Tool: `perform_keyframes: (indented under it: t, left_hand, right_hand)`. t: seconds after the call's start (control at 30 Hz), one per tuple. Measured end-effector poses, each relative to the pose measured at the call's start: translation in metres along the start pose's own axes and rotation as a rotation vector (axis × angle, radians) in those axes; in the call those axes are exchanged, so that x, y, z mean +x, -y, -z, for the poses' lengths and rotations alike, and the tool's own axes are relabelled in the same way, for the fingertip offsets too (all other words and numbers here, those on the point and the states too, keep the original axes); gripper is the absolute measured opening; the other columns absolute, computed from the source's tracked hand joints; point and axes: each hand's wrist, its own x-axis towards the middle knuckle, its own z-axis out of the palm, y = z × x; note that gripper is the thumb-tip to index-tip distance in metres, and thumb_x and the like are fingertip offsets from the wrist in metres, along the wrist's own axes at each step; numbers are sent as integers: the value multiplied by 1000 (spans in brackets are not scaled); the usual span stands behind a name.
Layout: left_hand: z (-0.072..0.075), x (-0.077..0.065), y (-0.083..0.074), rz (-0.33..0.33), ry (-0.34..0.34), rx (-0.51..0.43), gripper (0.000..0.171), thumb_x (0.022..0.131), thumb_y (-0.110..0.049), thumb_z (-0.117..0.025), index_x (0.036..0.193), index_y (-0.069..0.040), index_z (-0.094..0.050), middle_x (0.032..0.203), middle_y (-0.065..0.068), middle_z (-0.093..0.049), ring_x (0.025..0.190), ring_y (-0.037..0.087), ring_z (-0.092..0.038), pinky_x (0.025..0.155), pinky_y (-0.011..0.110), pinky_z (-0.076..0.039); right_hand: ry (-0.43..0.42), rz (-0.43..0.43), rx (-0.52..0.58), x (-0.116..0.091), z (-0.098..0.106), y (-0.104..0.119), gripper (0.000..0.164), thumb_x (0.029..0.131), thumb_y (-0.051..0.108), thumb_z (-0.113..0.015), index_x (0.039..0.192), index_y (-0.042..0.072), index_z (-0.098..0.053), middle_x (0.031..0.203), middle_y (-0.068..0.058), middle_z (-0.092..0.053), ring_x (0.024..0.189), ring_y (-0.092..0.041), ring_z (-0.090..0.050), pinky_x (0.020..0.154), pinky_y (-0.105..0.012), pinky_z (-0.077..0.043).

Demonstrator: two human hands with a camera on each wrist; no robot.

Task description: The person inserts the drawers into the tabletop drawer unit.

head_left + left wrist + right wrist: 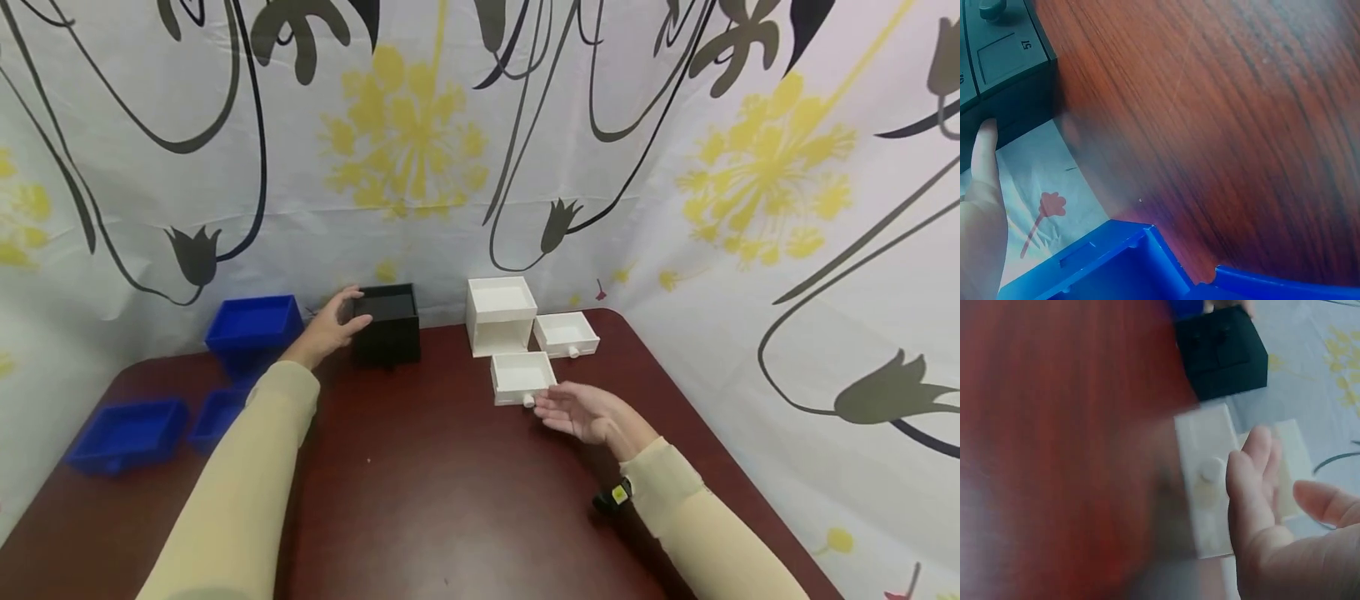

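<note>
My left hand (330, 330) is at the left side of a small black drawer box (390, 340), its fingers spread and reaching over the top left edge. In the left wrist view the tip of one finger (986, 140) lies against the side of this box, whose front shows a knob. Beside a pulled-out white drawer (517, 373) with a round knob, my right hand (581, 413) is held with extended fingers and the palm partly turned up. Its fingertips are right by the drawer's front corner and grip nothing.
Behind that drawer stands a white box (502, 300) with an open front, and another white drawer (566, 332) lies to its right. At the left are a blue box (253, 325) and two blue drawers, one (127, 429) nearest the left edge. Patterned cloth (420, 242) hangs behind the table.
</note>
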Motion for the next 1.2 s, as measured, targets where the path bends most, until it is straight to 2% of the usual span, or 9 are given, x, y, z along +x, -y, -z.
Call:
perform_keyframes:
  t: [0.1,0.27,0.53,0.67,0.73,0.83,0.97,1.1,1.2]
  left_hand:
    - [-1,-7,-9,12,18,-15,74,103,-28,-62,162,-11,-20,171,8,1,154,42,-6,105,70,-36]
    - [2,-17,-18,18,25,-10,72,103,-27,-61,161,-9,-21,171,8,1,154,42,-4,107,69,-35]
    - [5,-16,-17,31,76,11,76,104,-26,-61,163,-9,-17,169,19,6,151,49,-9,107,68,-36]
    - [11,-5,-10,25,80,99,77,103,-36,-60,163,-13,-17,169,18,5,151,48,-10,107,67,-36]
    - [14,3,-6,9,75,195,77,103,-45,-59,163,-14,-21,170,16,0,152,46,-12,109,66,-34]
    - [14,9,-14,-13,42,346,73,103,-50,-55,160,-12,-30,168,19,-14,150,45,-20,112,65,-31]
    - [9,11,-36,-75,-88,506,57,105,-43,-55,150,-9,-46,154,22,-43,139,42,-43,108,62,-37]
    - [-4,10,-63,-163,-213,517,39,106,-32,-55,138,-9,-60,124,18,-68,106,34,-67,89,55,-51]
    - [-17,15,-81,-259,-280,493,32,106,-25,-56,130,-7,-66,109,15,-74,89,29,-70,80,49,-54]
  right_hand:
    - [-18,-49,13,0,6,-10,43,109,16,-44,144,-10,-42,105,-9,-73,93,-17,-73,88,-31,-58]
    - [-36,-79,-8,14,0,-21,51,108,22,-53,145,-11,-41,107,-11,-74,97,-19,-73,89,-30,-57]
    - [-29,-76,22,31,-7,-31,34,108,23,-52,130,-4,-50,103,-11,-75,93,-18,-74,85,-28,-58]
    - [-29,-48,72,35,-10,-28,30,108,19,-53,128,-2,-47,102,-14,-74,93,-20,-74,88,-30,-58]
    - [-49,-42,78,36,-12,-29,30,107,18,-55,128,-2,-47,102,-15,-73,92,-21,-74,88,-31,-58]
    - [-59,-35,36,35,-13,-33,34,106,21,-57,130,-3,-50,107,-15,-73,95,-20,-73,90,-32,-57]
    - [-40,-30,-35,35,-14,-36,39,107,23,-56,134,-4,-49,113,-13,-72,99,-19,-72,92,-33,-56]
    - [-28,-38,-51,36,-14,-35,37,108,22,-52,133,-6,-49,111,-12,-72,98,-19,-72,91,-32,-57]
    - [-11,-39,-58,38,-14,-31,35,109,21,-50,131,-7,-49,111,-13,-72,98,-19,-73,90,-31,-57]
